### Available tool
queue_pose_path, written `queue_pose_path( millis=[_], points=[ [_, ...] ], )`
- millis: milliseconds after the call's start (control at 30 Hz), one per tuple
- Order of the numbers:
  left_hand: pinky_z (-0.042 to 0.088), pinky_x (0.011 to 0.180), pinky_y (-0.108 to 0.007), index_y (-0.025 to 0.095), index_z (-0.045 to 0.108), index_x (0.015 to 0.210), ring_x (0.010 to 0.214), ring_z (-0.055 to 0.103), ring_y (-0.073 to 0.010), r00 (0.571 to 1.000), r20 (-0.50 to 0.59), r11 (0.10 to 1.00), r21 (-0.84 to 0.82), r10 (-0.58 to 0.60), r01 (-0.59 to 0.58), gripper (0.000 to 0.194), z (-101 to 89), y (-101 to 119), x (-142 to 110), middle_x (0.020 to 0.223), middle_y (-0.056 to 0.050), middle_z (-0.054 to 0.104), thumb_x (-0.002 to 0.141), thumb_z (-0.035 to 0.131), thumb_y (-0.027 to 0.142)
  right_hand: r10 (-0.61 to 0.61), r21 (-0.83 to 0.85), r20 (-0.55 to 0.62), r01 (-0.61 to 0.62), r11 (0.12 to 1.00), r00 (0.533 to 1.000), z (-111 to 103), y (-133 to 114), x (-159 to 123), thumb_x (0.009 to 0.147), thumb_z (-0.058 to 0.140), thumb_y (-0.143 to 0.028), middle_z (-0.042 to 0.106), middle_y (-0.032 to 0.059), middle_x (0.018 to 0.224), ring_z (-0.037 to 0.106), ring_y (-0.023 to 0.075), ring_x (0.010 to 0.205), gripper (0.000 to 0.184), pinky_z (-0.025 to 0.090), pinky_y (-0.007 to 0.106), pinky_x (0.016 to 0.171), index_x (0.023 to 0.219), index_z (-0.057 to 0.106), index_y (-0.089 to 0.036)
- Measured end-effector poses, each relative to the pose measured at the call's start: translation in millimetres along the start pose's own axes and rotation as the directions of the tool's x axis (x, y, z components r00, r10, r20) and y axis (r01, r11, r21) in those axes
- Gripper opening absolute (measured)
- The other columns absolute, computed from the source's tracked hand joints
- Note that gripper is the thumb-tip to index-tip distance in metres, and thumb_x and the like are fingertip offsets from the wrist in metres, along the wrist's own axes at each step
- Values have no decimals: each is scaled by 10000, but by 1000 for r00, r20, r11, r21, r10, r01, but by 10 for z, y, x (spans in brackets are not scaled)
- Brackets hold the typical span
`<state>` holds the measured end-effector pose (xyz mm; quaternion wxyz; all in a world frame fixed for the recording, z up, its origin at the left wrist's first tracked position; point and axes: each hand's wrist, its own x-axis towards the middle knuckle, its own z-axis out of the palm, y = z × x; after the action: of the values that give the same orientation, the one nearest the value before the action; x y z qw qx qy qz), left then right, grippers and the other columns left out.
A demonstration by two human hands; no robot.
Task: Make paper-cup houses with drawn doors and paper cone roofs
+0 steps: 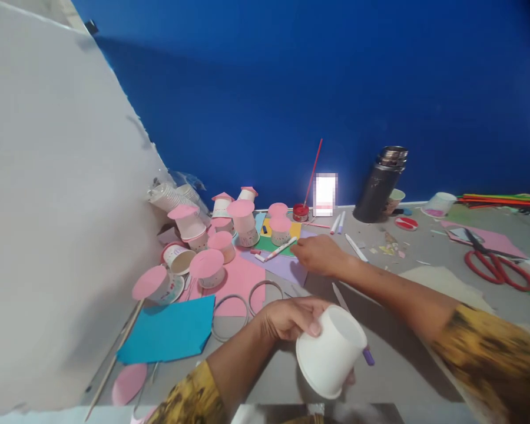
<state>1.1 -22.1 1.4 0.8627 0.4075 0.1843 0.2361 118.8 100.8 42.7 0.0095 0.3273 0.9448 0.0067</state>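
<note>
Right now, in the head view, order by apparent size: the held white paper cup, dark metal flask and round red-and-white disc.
1. White paper cup
2. Dark metal flask
3. Round red-and-white disc

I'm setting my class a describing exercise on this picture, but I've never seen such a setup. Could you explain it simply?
There is no machine here, only a person's two bare hands. The single picture comes from a camera worn on the head, looking forward and down. The left hand holds a plain white cup. The right hand is at one end of a white marker; whether it grips it is hard to tell. On the table are cups with pink paper tops and coloured paper. Further right are a dark flask and red-handled scissors.
</note>
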Motion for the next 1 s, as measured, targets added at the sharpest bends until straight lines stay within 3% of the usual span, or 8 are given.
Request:
queue_pose_path(
  millis=[233,500,633,733,867,900,967,1000],
  points=[
    [542,856,-531,54,744,1067,1051,700,-477,997,64,998,40,40,-42,782,-24,96,-37,1055,-276,750,451,790,534,-33,-104,102,43,994,994,98,-402,571,984,676,-364,683,112,1195,690,230,1027,334,590,431,898,1210,656,-118],
    [543,839,-529,95,715,1086,1041,695,-433,997,-27,991,121,66,-62,790,-128,-30,48,1035,-213,724,483,819,596,50,-160,-41,-56,985,998,-16,-155,190,1012,469,-181,702,179,1146,682,287,1074,272,488,336,776,1107,718,-125],
    [528,843,-432,151,725,1067,949,680,-315,945,-222,889,442,238,-120,655,-55,179,-52,996,-126,718,573,869,556,114,-158,-39,-118,980,993,7,80,36,991,479,-190,720,159,1064,704,294,998,270,441,313,697,1063,734,-140],
    [518,864,-404,166,713,1115,980,657,-292,753,-450,711,702,479,-33,536,17,299,-121,1069,-105,718,661,836,425,101,-130,-21,-103,986,995,87,161,38,1007,489,-231,733,157,1016,710,296,969,272,435,321,701,1053,741,-140],
    [478,971,-481,194,722,1094,1106,621,-365,572,-540,579,804,618,133,542,123,408,-385,1163,-131,713,581,869,289,87,-63,-28,-88,994,996,162,229,66,1006,529,-302,747,137,1040,713,262,957,264,438,310,716,1083,745,-173],
    [462,997,-499,214,719,1102,1125,620,-371,448,-568,557,812,690,173,513,137,464,-522,1179,-129,712,612,850,293,89,-46,-34,-90,995,995,170,255,60,1003,535,-321,751,127,1056,712,258,969,270,440,304,718,1121,737,-186],
    [454,1005,-537,235,706,1117,1111,642,-379,0,-661,641,729,751,241,463,115,633,-875,1149,-128,722,687,827,355,102,-14,-51,-103,995,993,174,322,30,1000,536,-360,759,107,1077,710,259,995,297,441,299,718,1185,714,-210],
    [415,1031,-589,236,653,1221,1184,608,-415,-134,-653,662,705,746,254,545,72,740,-1070,1220,-147,690,717,810,369,114,-1,-58,-114,993,992,173,358,9,995,539,-369,764,99,1075,711,262,995,301,441,298,713,1189,711,-216]
  ],
)
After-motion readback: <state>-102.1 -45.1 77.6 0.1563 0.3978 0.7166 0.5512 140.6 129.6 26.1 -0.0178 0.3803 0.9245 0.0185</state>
